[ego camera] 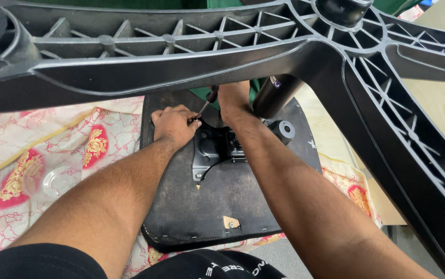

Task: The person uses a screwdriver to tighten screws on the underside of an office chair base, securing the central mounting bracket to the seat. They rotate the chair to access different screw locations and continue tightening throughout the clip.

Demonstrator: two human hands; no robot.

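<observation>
An upturned office chair seat (217, 201) with a black fabric underside lies in front of me. A black metal mounting plate (213, 152) is fixed at its middle. My left hand (173, 124) rests at the plate's far left corner, fingers pinched around the tip of a screwdriver (206, 106). My right hand (234, 101) grips the screwdriver's handle just above, under the chair's base. The screwdriver slants down to the left into the plate's corner.
The black five-arm chair base (181, 57) spans the top of the view, close to the camera, one arm (408, 134) running down the right. The gas cylinder (276, 95) joins it to the plate. A floral cloth (52, 155) covers the floor at left.
</observation>
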